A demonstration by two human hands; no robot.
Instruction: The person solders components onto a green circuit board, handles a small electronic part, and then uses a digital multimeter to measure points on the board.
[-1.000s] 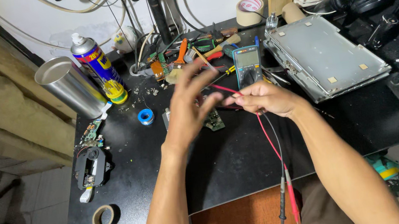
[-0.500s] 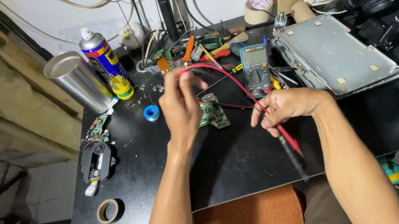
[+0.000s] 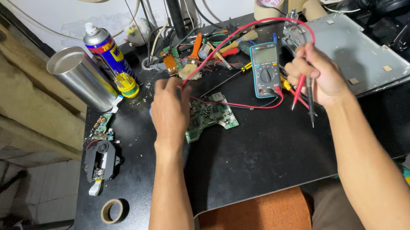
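Left hand [image 3: 168, 112] pinching red lead wire [image 3: 236, 32] above green circuit board [image 3: 209, 117] on black table [image 3: 253, 161], right hand [image 3: 316, 76] gripping red and black probes [image 3: 303, 91], just beside multimeter [image 3: 265, 69]

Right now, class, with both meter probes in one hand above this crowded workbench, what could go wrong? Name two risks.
1. The right hand holds the red probe and black probe together, tips bare and close; they could touch each other.
2. The red lead loops over the meter to the left hand, which grips it; a tug might drag the meter or snag the circuit board.
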